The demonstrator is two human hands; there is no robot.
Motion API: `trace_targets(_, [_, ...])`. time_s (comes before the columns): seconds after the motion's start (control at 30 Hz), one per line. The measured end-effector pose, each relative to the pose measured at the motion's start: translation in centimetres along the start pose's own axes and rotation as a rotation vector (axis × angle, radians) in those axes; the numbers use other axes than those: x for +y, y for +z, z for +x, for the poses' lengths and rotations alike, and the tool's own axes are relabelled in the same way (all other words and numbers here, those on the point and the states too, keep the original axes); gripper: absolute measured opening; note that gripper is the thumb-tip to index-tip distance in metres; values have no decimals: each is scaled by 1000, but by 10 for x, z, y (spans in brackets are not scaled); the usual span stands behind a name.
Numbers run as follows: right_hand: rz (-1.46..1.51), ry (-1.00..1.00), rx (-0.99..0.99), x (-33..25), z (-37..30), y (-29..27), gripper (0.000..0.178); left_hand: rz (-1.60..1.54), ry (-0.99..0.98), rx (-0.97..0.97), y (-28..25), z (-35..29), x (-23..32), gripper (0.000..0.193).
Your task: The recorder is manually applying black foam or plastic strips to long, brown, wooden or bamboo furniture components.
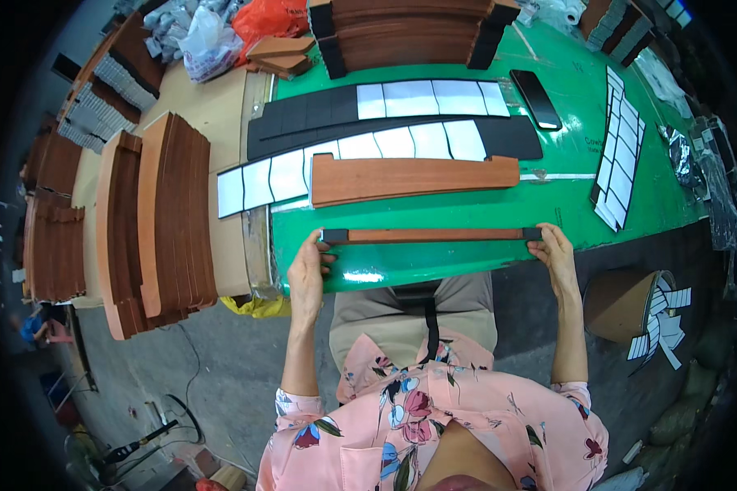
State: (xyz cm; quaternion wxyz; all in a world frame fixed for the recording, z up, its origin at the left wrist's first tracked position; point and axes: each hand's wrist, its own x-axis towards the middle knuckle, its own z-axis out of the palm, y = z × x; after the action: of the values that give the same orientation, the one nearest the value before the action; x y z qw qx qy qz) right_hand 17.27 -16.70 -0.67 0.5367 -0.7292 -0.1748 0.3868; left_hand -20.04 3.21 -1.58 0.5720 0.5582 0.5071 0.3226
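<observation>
A narrow reddish-brown wooden slat [434, 235] with black pads at both ends is held level above the near edge of the green table. My left hand [306, 268] is closed on its left end, thumb and fingers at the black pad. At the opposite end, my right hand [553, 250] pinches the other black pad. Just beyond the slat lie stacked wooden pieces [413, 182] with raised ends. Behind them are black foam strips [303, 119] and sheets of white-backed pads [385, 145], partly covered by the wood.
Stacks of curved wooden pieces [176, 221] stand on cardboard at the left, with another stack [413, 37] at the back. A phone [535, 99] and more white-backed pads [619, 155] lie to the right. A bin [622, 303] with white scraps stands on the floor.
</observation>
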Motion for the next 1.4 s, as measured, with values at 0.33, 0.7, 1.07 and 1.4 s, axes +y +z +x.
trace_targets(0.33, [-200, -273, 71, 10, 14, -3, 29, 385, 421, 181, 13, 22, 3, 27])
trace_targets(0.7, [-294, -308, 86, -38, 124, 22, 35, 614, 449, 219, 13, 128, 52, 36])
trace_targets(1.07, [-332, -329, 176, -24, 101, 7, 32, 1173, 742, 605, -79, 27, 100, 24])
trace_targets(1.4, [-147, -414, 95, -19, 78, 15, 26, 1385, -35, 820, -265, 30, 163, 58])
